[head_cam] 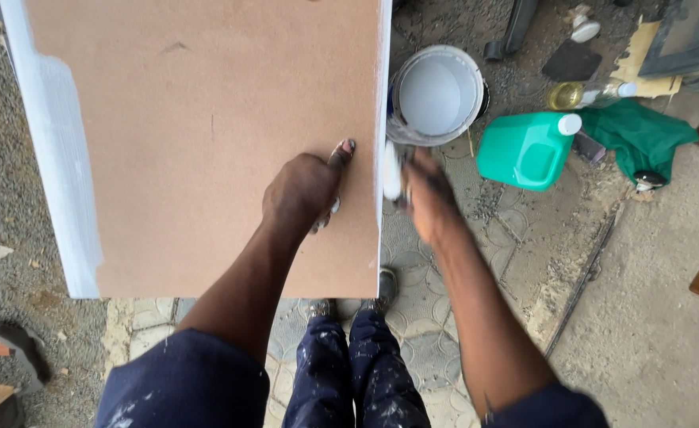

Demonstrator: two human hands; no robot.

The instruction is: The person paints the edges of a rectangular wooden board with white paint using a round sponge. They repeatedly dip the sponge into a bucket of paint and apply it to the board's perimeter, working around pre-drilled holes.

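Brown board (199, 119) fills the upper left and centre of the frame, flat, its left strip and right edge coated white. Left hand (306, 190) rests knuckles-up on the board near its right edge, fingers pressed down on the surface, holding nothing. Right hand (428, 186), blurred, sits just right of that edge at frame centre, its grip closed around a white-loaded paint brush (393, 170) touching the board's edge. White paint bucket (436, 95), open, stands on the ground just above the right hand. Green jerrycan (528, 150) lies right of the bucket; green cloth (639, 135) further right. Paint-spattered dark trousers (357, 372) at bottom centre.
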